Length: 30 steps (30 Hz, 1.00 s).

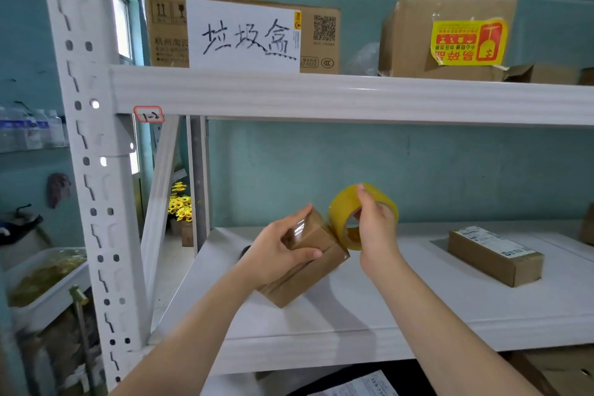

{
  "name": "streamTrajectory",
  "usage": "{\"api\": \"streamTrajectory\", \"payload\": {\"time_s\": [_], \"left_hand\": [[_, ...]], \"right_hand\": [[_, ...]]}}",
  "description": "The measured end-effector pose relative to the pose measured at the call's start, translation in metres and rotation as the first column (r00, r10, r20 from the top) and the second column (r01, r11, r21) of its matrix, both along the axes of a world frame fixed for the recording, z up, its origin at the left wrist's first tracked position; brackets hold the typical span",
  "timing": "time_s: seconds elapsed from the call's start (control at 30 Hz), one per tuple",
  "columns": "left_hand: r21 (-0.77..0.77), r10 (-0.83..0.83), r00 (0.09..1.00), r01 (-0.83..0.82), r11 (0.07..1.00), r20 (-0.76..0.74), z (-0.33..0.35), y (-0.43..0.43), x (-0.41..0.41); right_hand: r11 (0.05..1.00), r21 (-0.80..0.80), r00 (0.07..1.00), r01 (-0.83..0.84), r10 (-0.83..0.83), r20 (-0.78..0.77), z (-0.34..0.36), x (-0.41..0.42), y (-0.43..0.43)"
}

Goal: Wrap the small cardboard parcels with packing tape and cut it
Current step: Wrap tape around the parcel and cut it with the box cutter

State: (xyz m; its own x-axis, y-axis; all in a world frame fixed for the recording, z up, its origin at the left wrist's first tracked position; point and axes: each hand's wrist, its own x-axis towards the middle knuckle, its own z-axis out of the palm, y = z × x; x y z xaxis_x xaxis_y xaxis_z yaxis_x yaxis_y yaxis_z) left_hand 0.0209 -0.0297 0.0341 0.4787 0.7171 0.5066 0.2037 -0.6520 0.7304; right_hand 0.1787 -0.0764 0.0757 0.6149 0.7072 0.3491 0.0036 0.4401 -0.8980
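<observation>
Shelf [418,305] white against teal wall [321,170], second labelled parcel [495,254] at right.

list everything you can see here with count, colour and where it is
small parcel: 1, brown, held above the lower shelf
tape roll: 1, yellow, against the parcel's right end
labelled box: 1, brown, lower shelf, right
large cartons: 2, brown, upper shelf
handwritten sign: 1, white, on the left carton
warning sticker: 1, yellow and red, right carton
shelf tag: 1, red-edged, beam
sunflowers: bunch, yellow, behind rack
water bottles: several, clear, far left
left hand: grips the parcel
right hand: grips the tape roll
</observation>
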Motion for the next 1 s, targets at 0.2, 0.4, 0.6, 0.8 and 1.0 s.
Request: {"api": "streamTrajectory", "payload": {"time_s": [0.2,0.4,0.6,0.8,1.0], "left_hand": [[-0.032,0.053,0.983,-0.048,0.998,0.176,-0.009,-0.001,-0.006],[-0.079,0.041,0.937,-0.014,0.997,0.348,-0.011,-0.007,0.006],[-0.173,0.101,0.885,-0.023,0.985,0.454,-0.037,-0.003,-0.004],[-0.231,0.108,0.859,0.013,0.973,0.501,-0.042,-0.004,-0.012],[-0.206,0.071,0.895,0.024,0.978,0.441,-0.042,-0.007,-0.025]], "right_hand": [[0.948,0.039,0.818,0.316,-0.293,0.494,-0.005,0.031,0.004],[0.985,0.068,0.965,0.161,-0.171,0.200,-0.004,0.032,0.004],[0.946,0.002,0.825,0.324,-0.284,0.488,-0.036,0.057,0.009],[0.979,-0.053,0.916,0.198,-0.166,0.365,-0.043,0.041,0.021],[0.988,-0.104,0.955,0.117,-0.083,0.284,-0.056,0.019,0.025]]}}
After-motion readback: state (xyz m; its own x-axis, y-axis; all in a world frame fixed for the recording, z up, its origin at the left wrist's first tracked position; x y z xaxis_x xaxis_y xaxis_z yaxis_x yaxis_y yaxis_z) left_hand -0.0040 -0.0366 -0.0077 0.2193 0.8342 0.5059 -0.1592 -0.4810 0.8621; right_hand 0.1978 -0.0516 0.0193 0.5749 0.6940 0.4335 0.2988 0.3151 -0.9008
